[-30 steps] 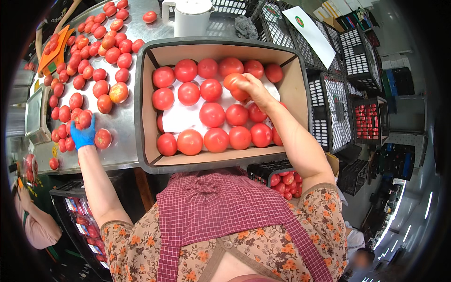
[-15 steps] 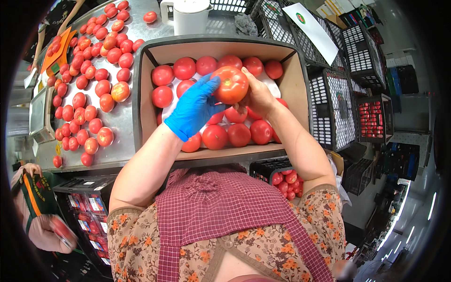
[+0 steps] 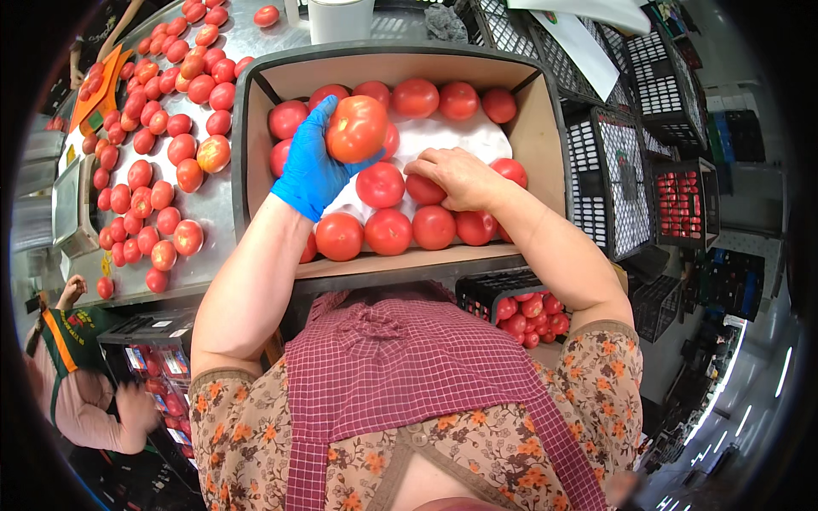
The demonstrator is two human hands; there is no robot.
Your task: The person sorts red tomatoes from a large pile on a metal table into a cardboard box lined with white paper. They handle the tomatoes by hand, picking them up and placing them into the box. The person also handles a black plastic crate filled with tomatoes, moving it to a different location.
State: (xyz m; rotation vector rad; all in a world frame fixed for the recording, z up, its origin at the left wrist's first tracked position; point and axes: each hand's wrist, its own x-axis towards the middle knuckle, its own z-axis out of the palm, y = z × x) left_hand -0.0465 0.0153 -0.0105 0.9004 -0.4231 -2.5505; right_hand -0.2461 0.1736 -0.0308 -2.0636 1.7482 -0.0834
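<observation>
Covering a steel table (image 3: 223,217): loose tomatoes (image 3: 162,153)

Loose tomatoes (image 3: 162,128) lie scattered over the metal tabletop (image 3: 213,209). A white tub (image 3: 339,19) stands beyond the box. Black crates (image 3: 635,179) stack at right; another person (image 3: 81,392) stands lower left.

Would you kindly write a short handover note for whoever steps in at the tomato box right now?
Left hand, in a blue glove, holds one tomato above the cardboard box.
Right hand, bare, rests on a tomato in the box.
Done: the box has a back row and a front row on its white liner, with a few in the middle.
Left: bare liner shows in the middle right; many loose tomatoes lie on the metal table to the left.
</observation>
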